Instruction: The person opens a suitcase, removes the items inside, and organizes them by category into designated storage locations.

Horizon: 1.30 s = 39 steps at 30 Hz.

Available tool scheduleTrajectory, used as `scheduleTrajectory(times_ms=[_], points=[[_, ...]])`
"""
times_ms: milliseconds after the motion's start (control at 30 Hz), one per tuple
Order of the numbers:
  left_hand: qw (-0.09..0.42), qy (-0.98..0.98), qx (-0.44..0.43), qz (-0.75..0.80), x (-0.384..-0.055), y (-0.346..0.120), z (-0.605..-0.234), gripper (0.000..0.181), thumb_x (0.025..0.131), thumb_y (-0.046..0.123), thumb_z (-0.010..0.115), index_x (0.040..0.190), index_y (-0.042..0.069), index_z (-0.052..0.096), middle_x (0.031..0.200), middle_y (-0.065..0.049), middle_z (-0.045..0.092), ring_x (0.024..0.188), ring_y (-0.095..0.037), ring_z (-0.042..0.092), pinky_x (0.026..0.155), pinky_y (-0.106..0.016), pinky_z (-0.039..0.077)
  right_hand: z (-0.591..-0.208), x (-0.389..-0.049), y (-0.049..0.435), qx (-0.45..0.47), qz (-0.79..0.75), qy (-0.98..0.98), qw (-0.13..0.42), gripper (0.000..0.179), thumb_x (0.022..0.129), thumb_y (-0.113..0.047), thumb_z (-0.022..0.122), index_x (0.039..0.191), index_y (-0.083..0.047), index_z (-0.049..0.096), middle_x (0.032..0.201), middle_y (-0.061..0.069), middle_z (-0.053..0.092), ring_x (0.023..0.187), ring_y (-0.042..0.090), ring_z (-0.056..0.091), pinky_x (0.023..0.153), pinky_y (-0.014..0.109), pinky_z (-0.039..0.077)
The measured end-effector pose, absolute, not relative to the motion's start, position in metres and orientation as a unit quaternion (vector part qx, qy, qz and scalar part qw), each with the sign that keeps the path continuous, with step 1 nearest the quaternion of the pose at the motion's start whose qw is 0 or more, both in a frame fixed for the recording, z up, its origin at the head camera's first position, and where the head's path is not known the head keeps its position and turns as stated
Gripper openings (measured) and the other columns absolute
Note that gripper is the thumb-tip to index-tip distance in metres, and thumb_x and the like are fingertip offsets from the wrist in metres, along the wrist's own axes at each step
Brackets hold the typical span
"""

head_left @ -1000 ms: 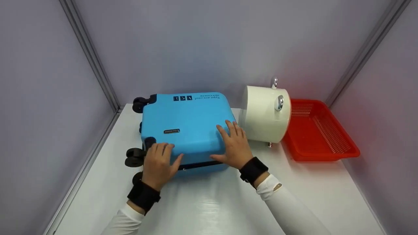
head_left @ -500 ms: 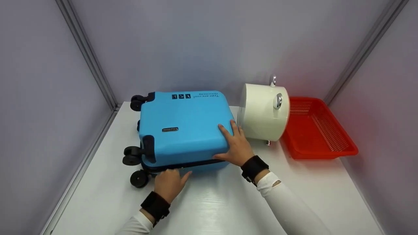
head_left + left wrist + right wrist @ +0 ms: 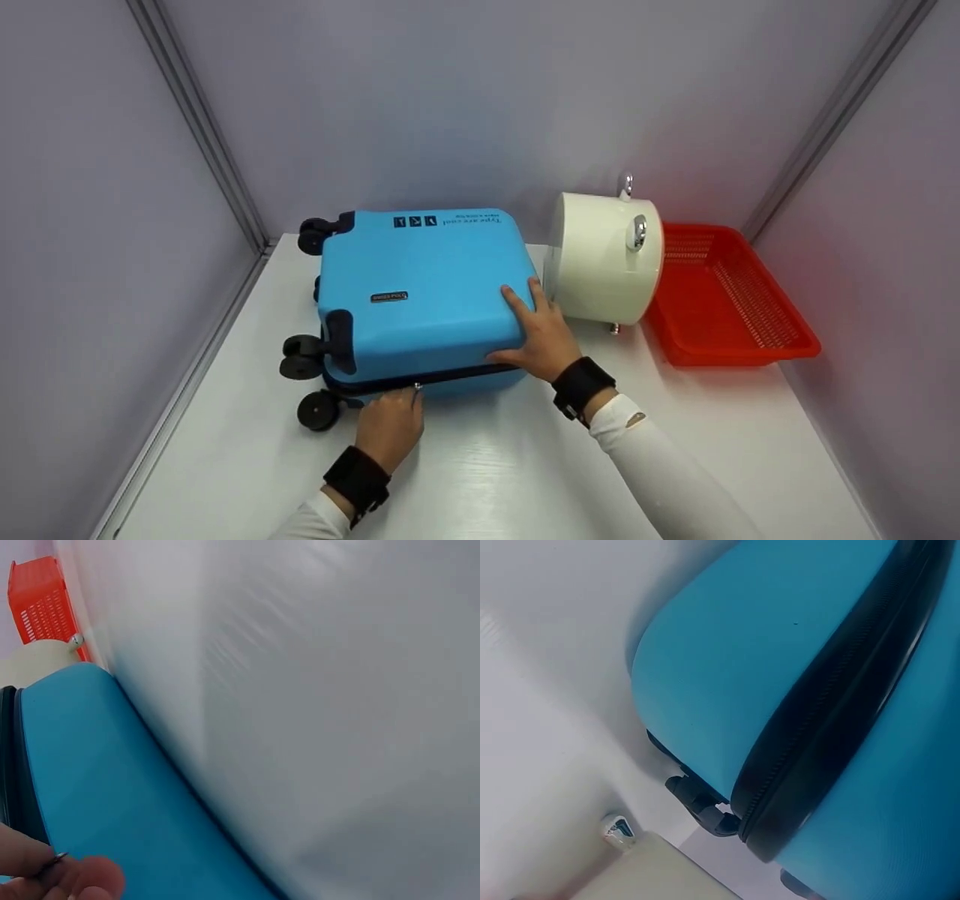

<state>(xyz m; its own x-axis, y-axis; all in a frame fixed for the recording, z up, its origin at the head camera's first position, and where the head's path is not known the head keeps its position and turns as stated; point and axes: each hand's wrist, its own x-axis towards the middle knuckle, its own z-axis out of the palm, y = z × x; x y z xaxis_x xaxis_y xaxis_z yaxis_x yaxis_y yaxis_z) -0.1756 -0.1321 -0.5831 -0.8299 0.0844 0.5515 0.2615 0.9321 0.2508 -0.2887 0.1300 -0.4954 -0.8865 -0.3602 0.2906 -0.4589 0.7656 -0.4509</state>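
A blue hard-shell suitcase (image 3: 427, 277) lies flat on the white table, its black wheels toward the left. Along its near side runs a black zipper band (image 3: 810, 720). My left hand (image 3: 388, 427) is at that side, pinching a small metal zipper pull (image 3: 418, 386) between thumb and fingers; the left wrist view shows the fingertips (image 3: 101, 874) closed on it. With fingers spread, my right hand (image 3: 546, 341) rests on the suitcase's near right corner. The right wrist view shows the suitcase's corner and zipper but no fingers.
Just right of the suitcase, a cream cylindrical pot (image 3: 607, 259) with chrome handles lies on its side. Beyond it a red plastic basket (image 3: 739, 356) stands against the right wall. Grey walls (image 3: 480, 105) enclose the table at the back and both sides.
My left hand came down from the suitcase's top left corner to its near side and took hold of the zipper pull. My right hand settled onto the right corner.
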Motion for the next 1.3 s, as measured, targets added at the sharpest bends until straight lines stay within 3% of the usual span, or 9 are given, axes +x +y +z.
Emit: scheduleTrajectory(times_ms=[233, 400, 533, 700, 900, 1100, 1300], points=[[0.287, -0.943, -0.095, -0.141, -0.166, -0.137, -0.578, 0.035, 0.095, 0.004, 0.077, 0.064, 0.008, 0.06, 0.05, 0.0, 0.045, 0.041, -0.012, 0.047, 0.039, -0.028, 0.035, -0.495, -0.289, 0.132, 0.22, 0.27, -0.933, 0.094, 0.114, 0.074, -0.047, 0.102, 0.168, -0.021, 0.043, 0.176, 0.029, 0.025, 0.137, 0.065, 0.049, 0.107, 0.071, 0.051], [0.295, -0.95, -0.066, -0.077, -0.157, -0.153, -0.577, 0.033, 0.093, 0.006, 0.079, 0.065, 0.006, 0.061, 0.053, -0.005, 0.052, 0.043, -0.018, 0.053, 0.04, -0.034, 0.042, -0.496, -0.29, 0.131, 0.219, 0.271, -0.933, 0.094, 0.113, 0.074, -0.046, 0.102, 0.168, -0.021, 0.044, 0.176, 0.029, 0.025, 0.138, 0.065, 0.049, 0.107, 0.071, 0.051], [0.301, -0.95, -0.043, -0.066, -0.148, -0.17, -0.578, 0.033, 0.092, 0.003, 0.078, 0.064, 0.005, 0.06, 0.053, -0.006, 0.052, 0.043, -0.017, 0.049, 0.04, -0.034, 0.041, -0.496, -0.289, 0.131, 0.218, 0.274, -0.932, 0.092, 0.113, 0.074, -0.045, 0.102, 0.168, -0.021, 0.044, 0.176, 0.028, 0.025, 0.139, 0.065, 0.048, 0.107, 0.07, 0.051], [0.323, -0.942, -0.009, -0.091, -0.142, -0.198, -0.577, 0.034, 0.091, 0.0, 0.077, 0.063, 0.003, 0.058, 0.052, -0.006, 0.049, 0.042, -0.017, 0.047, 0.039, -0.036, 0.041, -0.496, -0.289, 0.13, 0.217, 0.279, -0.93, 0.097, 0.112, 0.074, -0.045, 0.102, 0.167, -0.021, 0.045, 0.176, 0.028, 0.026, 0.138, 0.064, 0.049, 0.106, 0.07, 0.052], [0.36, -0.919, 0.018, -0.156, -0.143, -0.229, -0.58, 0.032, 0.09, 0.0, 0.079, 0.063, 0.002, 0.061, 0.054, -0.011, 0.057, 0.044, -0.022, 0.054, 0.041, -0.044, 0.045, -0.496, -0.29, 0.13, 0.218, 0.277, -0.931, 0.095, 0.113, 0.074, -0.046, 0.101, 0.168, -0.021, 0.044, 0.177, 0.027, 0.024, 0.141, 0.065, 0.046, 0.106, 0.071, 0.052], [0.394, -0.9, 0.01, -0.189, -0.155, -0.247, -0.59, 0.031, 0.09, 0.0, 0.077, 0.063, 0.002, 0.061, 0.053, -0.008, 0.055, 0.045, -0.017, 0.049, 0.041, -0.039, 0.04, -0.496, -0.288, 0.131, 0.223, 0.276, -0.93, 0.1, 0.113, 0.074, -0.046, 0.101, 0.168, -0.02, 0.045, 0.176, 0.029, 0.025, 0.142, 0.067, 0.045, 0.106, 0.072, 0.051], [0.384, -0.894, 0.022, -0.231, -0.165, -0.26, -0.587, 0.018, 0.09, 0.001, 0.075, 0.074, -0.006, 0.071, 0.061, -0.015, 0.066, 0.051, -0.03, 0.062, 0.048, -0.049, 0.05, -0.497, -0.285, 0.13, 0.224, 0.281, -0.928, 0.105, 0.111, 0.075, -0.044, 0.101, 0.167, -0.019, 0.045, 0.175, 0.03, 0.026, 0.14, 0.069, 0.045, 0.106, 0.073, 0.051]])
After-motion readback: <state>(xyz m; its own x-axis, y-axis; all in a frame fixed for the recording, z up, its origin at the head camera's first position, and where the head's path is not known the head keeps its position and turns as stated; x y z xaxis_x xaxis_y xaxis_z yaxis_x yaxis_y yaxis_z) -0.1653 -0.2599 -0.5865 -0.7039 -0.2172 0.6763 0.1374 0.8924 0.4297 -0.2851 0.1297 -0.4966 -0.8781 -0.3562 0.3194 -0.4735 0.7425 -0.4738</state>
